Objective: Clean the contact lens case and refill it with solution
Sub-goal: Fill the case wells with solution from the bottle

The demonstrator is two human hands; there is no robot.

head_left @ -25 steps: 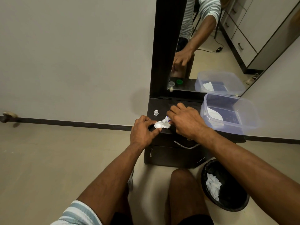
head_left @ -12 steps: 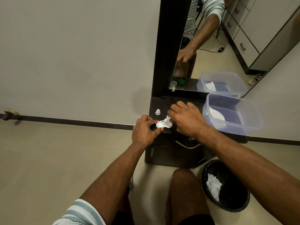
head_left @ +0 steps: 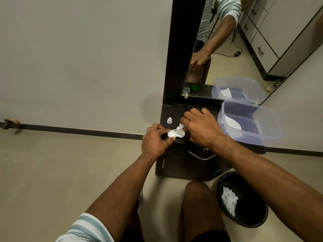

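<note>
The left hand pinches the case flat on the cabinet, probably so it cannot slide. The right hand grips the bottle, tilted so its tip aims into the right well.

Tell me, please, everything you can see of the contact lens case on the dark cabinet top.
The contact lens case is a small white plastic piece with two round wells joined side by side, both uncapped. It lies flat near the front left corner of the dark cabinet top. The left hand steadies its left end with thumb and fingertips. The right hand holds a small solution bottle tilted so its nozzle points into the right well; whether the tip touches, or liquid sits inside, is too small to tell.
</note>
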